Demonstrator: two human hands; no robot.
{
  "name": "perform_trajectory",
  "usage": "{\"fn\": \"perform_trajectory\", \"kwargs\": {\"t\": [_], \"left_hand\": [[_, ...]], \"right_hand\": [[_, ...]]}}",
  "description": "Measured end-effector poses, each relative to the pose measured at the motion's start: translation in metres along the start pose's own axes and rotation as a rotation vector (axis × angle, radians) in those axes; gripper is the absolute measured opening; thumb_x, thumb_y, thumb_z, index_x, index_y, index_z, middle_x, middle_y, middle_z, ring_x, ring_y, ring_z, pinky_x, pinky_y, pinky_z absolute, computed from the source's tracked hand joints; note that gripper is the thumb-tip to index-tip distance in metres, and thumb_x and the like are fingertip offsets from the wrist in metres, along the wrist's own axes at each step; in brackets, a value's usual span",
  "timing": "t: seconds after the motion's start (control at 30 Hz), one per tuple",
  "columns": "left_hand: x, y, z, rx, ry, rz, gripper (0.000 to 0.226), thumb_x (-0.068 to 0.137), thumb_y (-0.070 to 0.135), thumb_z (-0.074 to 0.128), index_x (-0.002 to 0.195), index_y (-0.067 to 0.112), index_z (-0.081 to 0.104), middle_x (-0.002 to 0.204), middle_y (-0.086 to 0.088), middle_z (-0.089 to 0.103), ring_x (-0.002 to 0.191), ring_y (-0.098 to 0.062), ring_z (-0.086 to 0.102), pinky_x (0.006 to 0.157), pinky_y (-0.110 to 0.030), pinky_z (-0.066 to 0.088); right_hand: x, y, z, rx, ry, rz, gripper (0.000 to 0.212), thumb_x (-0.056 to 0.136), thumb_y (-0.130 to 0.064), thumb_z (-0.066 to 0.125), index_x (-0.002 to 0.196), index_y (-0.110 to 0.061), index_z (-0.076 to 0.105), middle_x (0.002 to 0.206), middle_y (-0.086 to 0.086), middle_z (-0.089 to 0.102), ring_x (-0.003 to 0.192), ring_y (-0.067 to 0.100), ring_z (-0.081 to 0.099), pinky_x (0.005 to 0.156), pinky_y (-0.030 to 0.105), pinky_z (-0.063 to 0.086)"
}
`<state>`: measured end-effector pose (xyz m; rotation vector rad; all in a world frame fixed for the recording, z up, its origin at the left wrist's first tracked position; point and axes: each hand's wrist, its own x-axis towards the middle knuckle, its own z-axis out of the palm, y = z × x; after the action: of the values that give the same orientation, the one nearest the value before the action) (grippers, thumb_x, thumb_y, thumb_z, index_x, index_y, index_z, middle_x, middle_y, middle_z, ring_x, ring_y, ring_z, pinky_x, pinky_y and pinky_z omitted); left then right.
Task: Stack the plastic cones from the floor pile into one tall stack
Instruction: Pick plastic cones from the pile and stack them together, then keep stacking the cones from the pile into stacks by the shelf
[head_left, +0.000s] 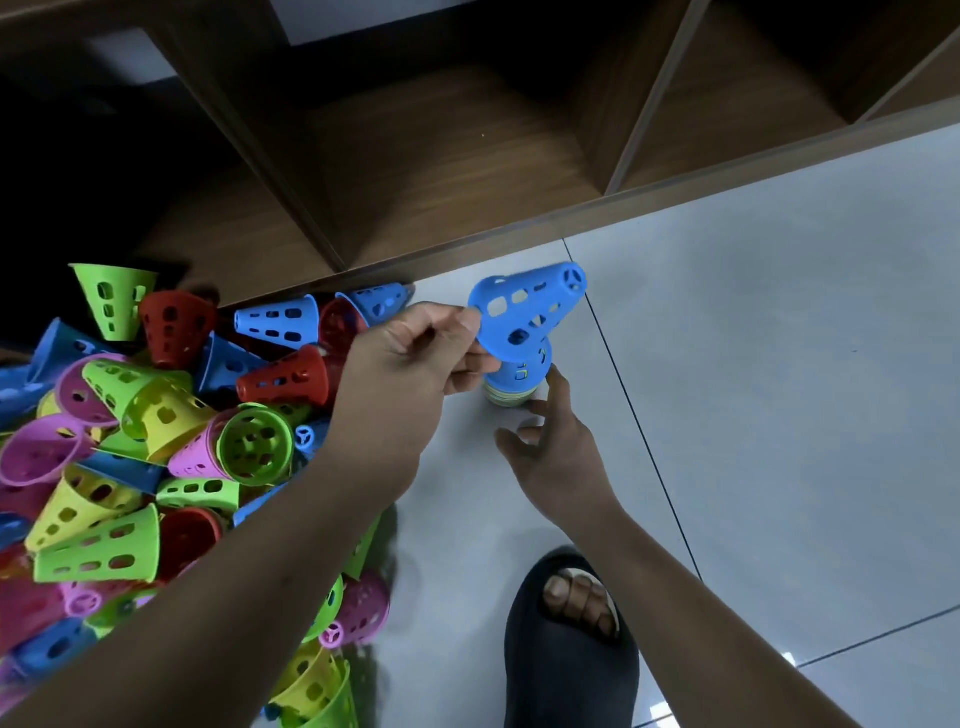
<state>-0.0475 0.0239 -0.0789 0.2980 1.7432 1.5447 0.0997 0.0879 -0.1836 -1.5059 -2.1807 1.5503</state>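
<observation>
With left hand (415, 353) pinching the blue cone (530, 312) by its rim, tilted just above the stack (514, 387) on the floor (753, 364), and right hand (550, 452) loose-fingered beside it: level the cone, centre over the tip, lower straight.

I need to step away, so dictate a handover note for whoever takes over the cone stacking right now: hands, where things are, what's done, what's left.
Left hand: pinches the rim of a blue cone, which is tilted just above the stack.
Right hand: open, fingers spread beside the stack's base; cannot tell if it touches.
Stack: short and upright on the grey floor, with a blue cone on top.
Done: a few cones nested.
Left: seat the held blue cone, then work through the big pile to the left.
</observation>
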Motion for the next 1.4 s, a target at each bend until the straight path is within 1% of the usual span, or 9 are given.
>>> {"fn": "perform_trajectory", "kwargs": {"t": [0.13, 0.23, 0.47, 0.63, 0.8, 1.0, 1.13, 1.23, 1.4], "left_hand": [[0.006, -0.019, -0.001, 0.093, 0.031, -0.041, 0.020, 0.107, 0.019, 0.062, 0.101, 0.004, 0.073, 0.082, -0.006, 0.078, 0.079, -0.015, 0.077, 0.070, -0.024, 0.059], [0.011, -0.027, -0.002, 0.091, 0.047, -0.090, 0.018, 0.108, 0.019, 0.061, 0.096, 0.011, 0.072, 0.078, 0.002, 0.075, 0.077, -0.013, 0.074, 0.066, -0.022, 0.056], [0.028, -0.035, -0.004, 0.307, 0.071, -0.070, 0.013, 0.104, 0.024, 0.065, 0.096, 0.016, 0.072, 0.082, 0.001, 0.078, 0.077, -0.014, 0.076, 0.066, -0.029, 0.056], [0.048, -0.036, -0.032, 0.648, 0.115, 0.055, 0.009, 0.098, 0.033, 0.071, 0.093, 0.026, 0.072, 0.081, 0.008, 0.076, 0.080, -0.012, 0.074, 0.077, -0.034, 0.060], [0.068, -0.024, -0.071, 1.031, 0.182, 0.291, 0.018, 0.095, 0.018, 0.069, 0.113, 0.016, 0.071, 0.108, 0.003, 0.073, 0.099, -0.013, 0.066, 0.090, -0.030, 0.054], [0.085, -0.024, -0.109, 1.400, 0.260, 0.373, 0.032, 0.091, 0.022, 0.068, 0.122, 0.016, 0.066, 0.117, -0.011, 0.068, 0.114, -0.035, 0.058, 0.095, -0.049, 0.050], [0.090, -0.028, -0.119, 1.472, 0.214, 0.357, 0.034, 0.092, 0.027, 0.068, 0.125, 0.019, 0.065, 0.116, -0.010, 0.070, 0.115, -0.036, 0.059, 0.096, -0.050, 0.049], [0.089, -0.033, -0.123, 1.464, 0.204, 0.383, 0.035, 0.090, 0.026, 0.069, 0.124, 0.019, 0.066, 0.114, -0.010, 0.070, 0.114, -0.036, 0.060, 0.096, -0.051, 0.050], [0.074, -0.034, -0.133, 1.436, 0.170, 0.470, 0.029, 0.094, 0.023, 0.068, 0.123, 0.016, 0.068, 0.117, -0.011, 0.070, 0.114, -0.035, 0.060, 0.097, -0.049, 0.048]], "right_hand": [[-0.002, -0.005, -0.001, 0.106, -0.022, 0.079, 0.083, 0.092, -0.022, 0.073, 0.155, -0.047, 0.024, 0.113, -0.017, 0.066, 0.095, 0.002, 0.071, 0.080, 0.022, 0.052], [-0.002, -0.012, -0.004, 0.233, -0.042, 0.186, 0.075, 0.092, -0.026, 0.072, 0.148, -0.054, 0.030, 0.110, -0.020, 0.069, 0.088, -0.009, 0.068, 0.073, 0.019, 0.050], [0.016, -0.026, -0.005, 0.367, -0.101, 0.221, 0.068, 0.092, -0.025, 0.072, 0.145, -0.049, 0.037, 0.116, -0.015, 0.073, 0.103, 0.003, 0.066, 0.074, 0.023, 0.049], [0.038, -0.034, 0.003, 0.385, -0.130, 0.196, 0.065, 0.088, -0.021, 0.073, 0.139, -0.047, 0.042, 0.109, -0.014, 0.078, 0.110, 0.013, 0.068, 0.097, 0.035, 0.053], [0.053, -0.047, 0.007, 0.389, -0.132, 0.177, 0.057, 0.091, -0.020, 0.075, 0.130, -0.050, 0.045, 0.106, -0.013, 0.073, 0.103, 0.007, 0.067, 0.087, 0.027, 0.050], [0.067, -0.055, 0.020, 0.436, -0.124, 0.160, 0.070, 0.088, -0.017, 0.078, 0.144, -0.043, 0.045, 0.127, -0.008, 0.067, 0.118, 0.002, 0.064, 0.086, 0.023, 0.047], [0.076, -0.058, 0.030, 0.501, -0.146, 0.140, 0.076, 0.090, -0.011, 0.077, 0.152, -0.037, 0.041, 0.146, -0.004, 0.060, 0.132, 0.004, 0.058, 0.104, 0.027, 0.045], [0.080, -0.059, 0.033, 0.534, -0.143, 0.150, 0.083, 0.081, -0.019, 0.080, 0.153, -0.036, 0.042, 0.147, -0.002, 0.060, 0.134, 0.005, 0.057, 0.118, 0.041, 0.044], [0.065, -0.056, 0.043, 0.390, -0.141, 0.140, 0.077, 0.073, -0.033, 0.077, 0.145, -0.036, 0.047, 0.126, -0.013, 0.068, 0.111, 0.010, 0.069, 0.109, 0.046, 0.053]]}}
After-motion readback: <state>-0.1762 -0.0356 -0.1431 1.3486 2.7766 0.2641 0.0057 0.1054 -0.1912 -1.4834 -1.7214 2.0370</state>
